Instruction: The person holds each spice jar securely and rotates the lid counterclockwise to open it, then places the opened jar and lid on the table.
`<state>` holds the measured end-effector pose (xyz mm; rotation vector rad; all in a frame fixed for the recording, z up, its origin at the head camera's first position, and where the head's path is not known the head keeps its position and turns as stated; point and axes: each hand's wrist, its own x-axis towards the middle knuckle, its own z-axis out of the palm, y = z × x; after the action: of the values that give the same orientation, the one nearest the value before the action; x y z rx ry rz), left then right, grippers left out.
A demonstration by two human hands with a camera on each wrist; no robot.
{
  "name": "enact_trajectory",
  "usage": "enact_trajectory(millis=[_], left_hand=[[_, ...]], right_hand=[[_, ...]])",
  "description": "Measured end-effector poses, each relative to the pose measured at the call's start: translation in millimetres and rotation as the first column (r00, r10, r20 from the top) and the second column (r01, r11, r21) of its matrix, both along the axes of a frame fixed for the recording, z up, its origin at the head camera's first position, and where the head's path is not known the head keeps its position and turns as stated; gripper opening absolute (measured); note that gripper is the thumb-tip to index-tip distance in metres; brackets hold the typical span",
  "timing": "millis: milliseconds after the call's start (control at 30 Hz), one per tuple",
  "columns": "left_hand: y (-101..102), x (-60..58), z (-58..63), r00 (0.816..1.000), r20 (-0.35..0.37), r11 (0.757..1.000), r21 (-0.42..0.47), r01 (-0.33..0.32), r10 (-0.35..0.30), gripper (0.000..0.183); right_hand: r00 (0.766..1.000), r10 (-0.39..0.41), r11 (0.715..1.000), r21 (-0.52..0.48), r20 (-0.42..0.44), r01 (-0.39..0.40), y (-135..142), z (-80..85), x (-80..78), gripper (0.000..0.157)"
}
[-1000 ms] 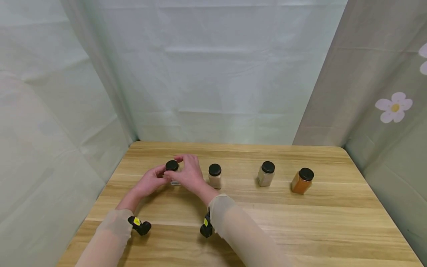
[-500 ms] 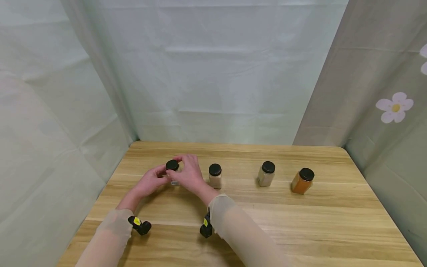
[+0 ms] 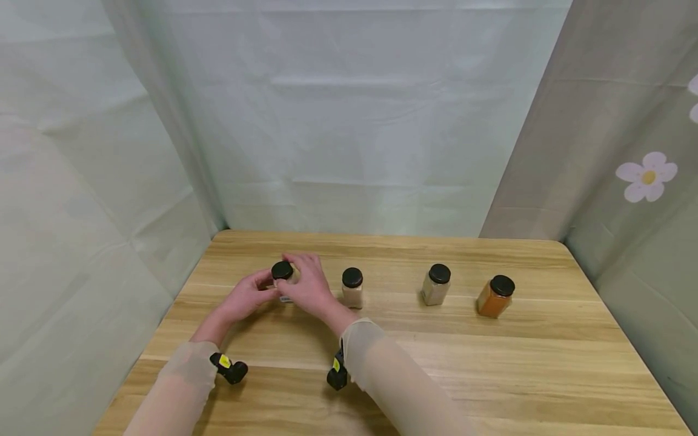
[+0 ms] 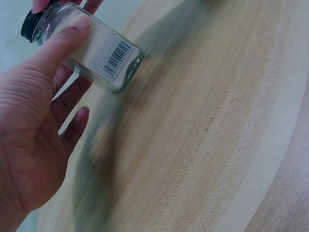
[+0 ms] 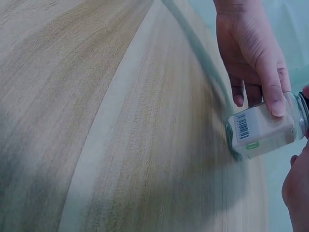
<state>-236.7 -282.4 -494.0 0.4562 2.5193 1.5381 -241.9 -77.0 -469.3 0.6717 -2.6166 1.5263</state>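
A small glass jar (image 3: 283,278) of white powder with a black lid (image 3: 282,270) stands at the left end of a row on the wooden table (image 3: 491,363). My left hand (image 3: 248,295) holds its body from the left. In the left wrist view the thumb (image 4: 63,41) presses the jar (image 4: 99,55) above its barcode label, with the fingers under the far side. My right hand (image 3: 306,284) comes from the right, its fingers curled round the lid. The right wrist view shows the jar (image 5: 263,130) with the left hand (image 5: 251,53) on it.
Three more black-lidded jars stand in the row to the right: a beige one (image 3: 352,287), a pale one (image 3: 435,284) and an orange one (image 3: 495,295). Pale curtains close off the back and both sides of the table.
Almost nothing: the right hand's fingers have shifted slightly on the lid. The jar and the left hand stay in place.
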Motion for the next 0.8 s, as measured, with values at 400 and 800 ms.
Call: enact_trajectory(millis=[400,800], left_hand=[[-0.4,2.2,1.2,1.000,-0.015,1.000,-0.001,0.004,-0.004,0.053],[0.6,3.2,4.5,1.000,0.009,1.000,0.015,0.014,-0.014,0.053]], right_hand=[[0.997,-0.079,0.997,-0.025,0.019,0.080,-1.1,-3.1,0.2,0.066],[0.994,-0.108,0.993,-0.038,0.031,0.109,-2.5,-3.0,-1.0,0.055]])
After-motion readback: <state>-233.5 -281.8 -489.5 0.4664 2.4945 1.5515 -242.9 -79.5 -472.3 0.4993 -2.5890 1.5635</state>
